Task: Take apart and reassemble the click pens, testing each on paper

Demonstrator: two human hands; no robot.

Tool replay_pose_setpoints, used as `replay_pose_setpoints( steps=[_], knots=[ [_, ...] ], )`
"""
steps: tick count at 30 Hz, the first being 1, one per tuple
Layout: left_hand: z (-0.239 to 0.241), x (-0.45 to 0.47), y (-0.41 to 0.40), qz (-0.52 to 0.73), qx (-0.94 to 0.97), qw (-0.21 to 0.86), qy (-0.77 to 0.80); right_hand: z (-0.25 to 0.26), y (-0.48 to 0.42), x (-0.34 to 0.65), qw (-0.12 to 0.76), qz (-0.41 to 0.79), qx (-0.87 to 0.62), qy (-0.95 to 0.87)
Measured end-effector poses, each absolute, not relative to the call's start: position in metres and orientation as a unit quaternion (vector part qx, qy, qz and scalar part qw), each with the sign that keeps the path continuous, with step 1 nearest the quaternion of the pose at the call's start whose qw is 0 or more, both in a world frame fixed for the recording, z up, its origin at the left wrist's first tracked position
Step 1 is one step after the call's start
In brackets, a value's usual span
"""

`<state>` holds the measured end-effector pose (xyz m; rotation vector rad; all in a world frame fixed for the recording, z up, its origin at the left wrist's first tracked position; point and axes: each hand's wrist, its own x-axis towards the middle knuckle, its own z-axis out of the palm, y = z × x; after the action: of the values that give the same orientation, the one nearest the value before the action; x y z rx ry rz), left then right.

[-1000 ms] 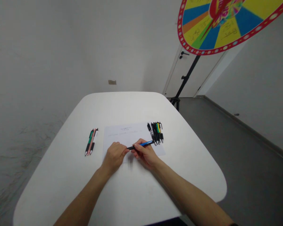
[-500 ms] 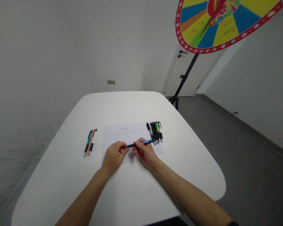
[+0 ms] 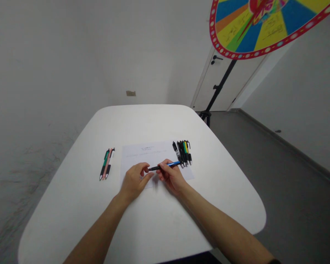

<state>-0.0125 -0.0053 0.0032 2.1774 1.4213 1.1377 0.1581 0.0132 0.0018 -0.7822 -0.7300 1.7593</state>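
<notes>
My right hand [image 3: 170, 176] grips a blue pen [image 3: 173, 163] with a black front part, held nearly level over the paper. Its tip points left toward my left hand [image 3: 135, 179], whose thumb and forefinger are apart around the tip; whether they touch it is hard to see. Under both hands lies a white sheet of paper [image 3: 132, 151] with faint lines of writing. Several pens [image 3: 183, 154], mostly black with one green and one yellow, lie side by side on the sheet's right edge, just past the blue pen's back end.
Left of the paper, a green pen [image 3: 104, 164], a pink pen [image 3: 107, 163] and a clear-white pen [image 3: 110, 161] lie together on the white table [image 3: 143, 121]. Beyond the table's right side, a colourful prize wheel [image 3: 258, 29] stands on a black stand [image 3: 220, 86] before a door.
My left thumb and forefinger have spread from a pinch at the pen's tip. The right hand keeps its hold on the blue pen. The whole view has shifted slightly.
</notes>
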Motion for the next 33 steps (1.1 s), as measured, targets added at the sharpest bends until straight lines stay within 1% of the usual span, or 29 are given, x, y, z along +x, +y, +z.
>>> replay_pose_setpoints(
  steps=[4,10,17,25,29,33],
  knots=[
    [0.0033,-0.0117,-0.0052,0.398,0.773,0.128,0.478,0.002,0.0133,0.1587,0.516,0.733,-0.318,-0.309],
    [0.008,-0.0127,-0.0055,0.35,0.792,0.12,0.486,0.0005,0.0125,0.1587,0.505,0.735,-0.321,-0.319],
    [0.0049,-0.0121,-0.0056,0.413,0.781,0.119,0.453,0.0037,0.0118,0.1577,0.513,0.731,-0.322,-0.316],
    [0.0036,-0.0123,-0.0038,0.375,0.798,0.086,0.464,0.0061,0.01,0.1575,0.506,0.737,-0.315,-0.319],
    [0.0029,-0.0143,-0.0044,0.34,0.804,0.102,0.477,0.0032,0.0096,0.1577,0.501,0.741,-0.309,-0.323],
    [-0.0009,-0.0146,-0.0048,0.399,0.78,0.133,0.463,0.0024,0.0108,0.1584,0.51,0.742,-0.298,-0.318]
  ],
)
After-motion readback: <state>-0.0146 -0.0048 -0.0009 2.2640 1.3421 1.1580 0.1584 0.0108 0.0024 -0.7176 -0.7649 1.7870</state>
